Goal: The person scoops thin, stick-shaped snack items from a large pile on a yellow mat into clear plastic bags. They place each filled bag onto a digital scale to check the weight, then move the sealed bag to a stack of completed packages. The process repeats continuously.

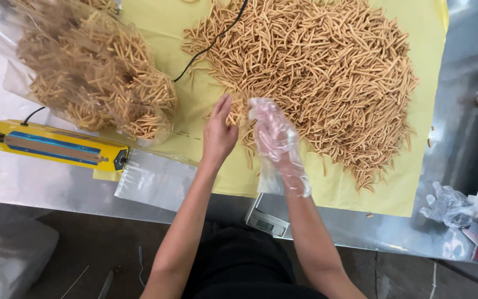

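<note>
A big heap of thin golden snack sticks [327, 66] lies on a yellow sheet [167, 22] spread over a metal table. My left hand [219, 130] is bare and pinches a small bunch of sticks at the near edge of the heap. My right hand [275, 135] wears a loose clear plastic glove and touches the same bunch from the right. The glove's cuff hangs down over my right wrist.
Clear bags filled with sticks [89, 66] are piled at the left. A yellow heat sealer [51, 145] lies in front of them, with flat empty plastic bags [156, 180] beside it. A small scale [266, 218] sits at the table edge. A crumpled glove [449, 206] lies at right.
</note>
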